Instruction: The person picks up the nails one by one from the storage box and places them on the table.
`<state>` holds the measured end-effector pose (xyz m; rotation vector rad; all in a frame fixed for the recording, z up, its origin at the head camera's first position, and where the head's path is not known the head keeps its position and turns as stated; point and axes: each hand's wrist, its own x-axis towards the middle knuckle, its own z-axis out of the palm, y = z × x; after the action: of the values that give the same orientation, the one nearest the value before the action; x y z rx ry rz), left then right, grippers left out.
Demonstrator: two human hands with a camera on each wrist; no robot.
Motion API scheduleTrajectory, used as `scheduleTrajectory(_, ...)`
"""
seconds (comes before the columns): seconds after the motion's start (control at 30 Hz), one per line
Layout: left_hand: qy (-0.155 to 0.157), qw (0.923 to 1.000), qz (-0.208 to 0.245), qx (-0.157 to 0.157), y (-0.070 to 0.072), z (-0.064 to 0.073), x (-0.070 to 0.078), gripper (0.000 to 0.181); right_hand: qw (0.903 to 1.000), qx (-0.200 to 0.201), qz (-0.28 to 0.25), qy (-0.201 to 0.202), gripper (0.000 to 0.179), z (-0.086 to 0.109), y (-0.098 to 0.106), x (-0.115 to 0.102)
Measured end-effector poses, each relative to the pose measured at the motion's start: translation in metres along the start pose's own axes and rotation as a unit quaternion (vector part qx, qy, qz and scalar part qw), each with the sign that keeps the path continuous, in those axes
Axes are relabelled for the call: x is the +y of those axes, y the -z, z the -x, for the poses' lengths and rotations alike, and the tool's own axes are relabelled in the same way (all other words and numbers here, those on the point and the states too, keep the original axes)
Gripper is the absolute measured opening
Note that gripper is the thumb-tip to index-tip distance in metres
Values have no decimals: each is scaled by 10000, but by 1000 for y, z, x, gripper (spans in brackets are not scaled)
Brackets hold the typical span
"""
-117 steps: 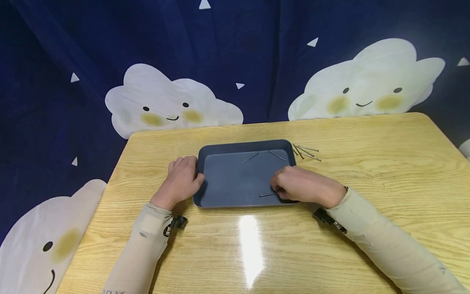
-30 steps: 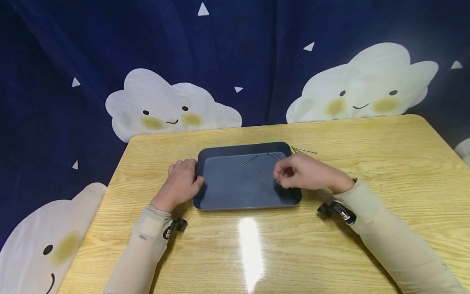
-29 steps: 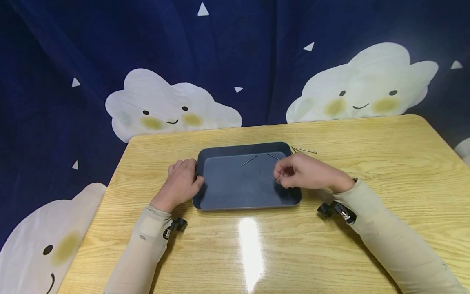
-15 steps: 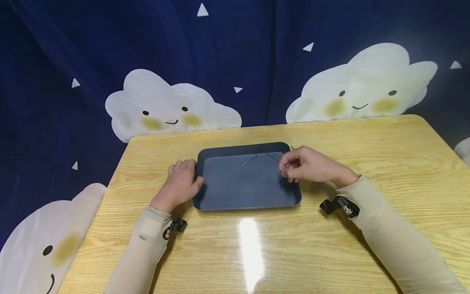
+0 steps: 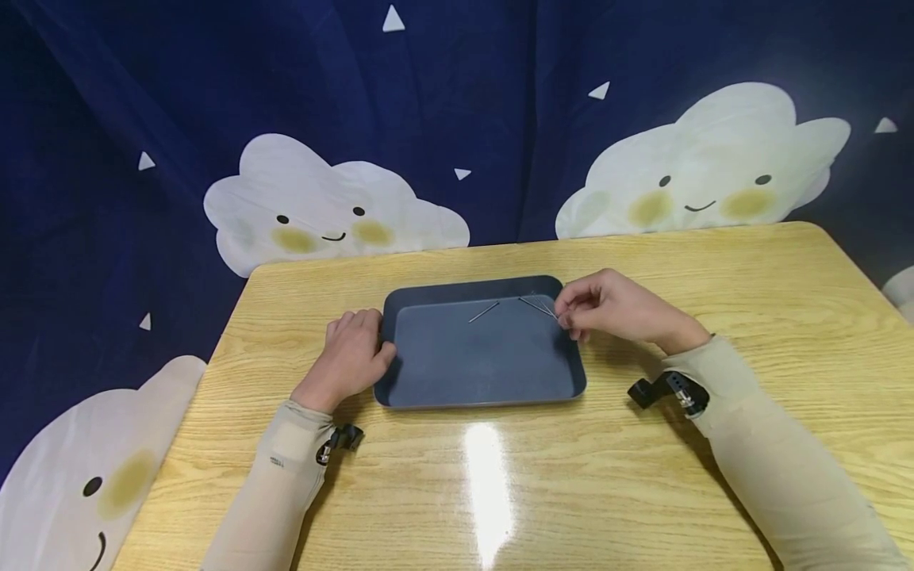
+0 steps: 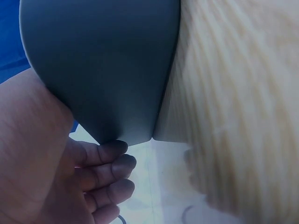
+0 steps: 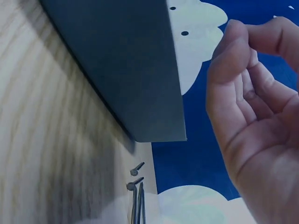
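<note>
A dark grey rectangular tray [image 5: 471, 349] sits on the wooden table. My left hand [image 5: 346, 357] holds its left wall, thumb over the rim and fingers along the outside. Over the right rim, near the far corner, my right hand [image 5: 607, 311] pinches a thin nail [image 5: 549, 310] between thumb and fingertips. The nail slants into the tray's space, close above another nail [image 5: 530, 303] lying inside. One more nail [image 5: 484, 312] rests on the tray floor toward the far side. In the right wrist view the pinched nail cannot be made out.
Several loose nails [image 7: 138, 200] lie on the table outside the tray's far right corner, hidden behind my right hand in the head view. A dark blue curtain [image 5: 500, 119] with cloud prints hangs behind the table's far edge [image 5: 678, 231].
My right hand has lifted the nail from the tray's near right part and carried it away from me and rightward to the right rim. The left hand and tray stay put.
</note>
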<state>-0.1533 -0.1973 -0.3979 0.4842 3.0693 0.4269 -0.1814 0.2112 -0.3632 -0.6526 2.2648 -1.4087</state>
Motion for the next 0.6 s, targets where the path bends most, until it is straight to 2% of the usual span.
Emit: scheduleTrajectory(0.6, 14, 10000, 29, 19, 0, 0, 0, 32, 9957, 691, -418, -463, 20, 6, 19, 7)
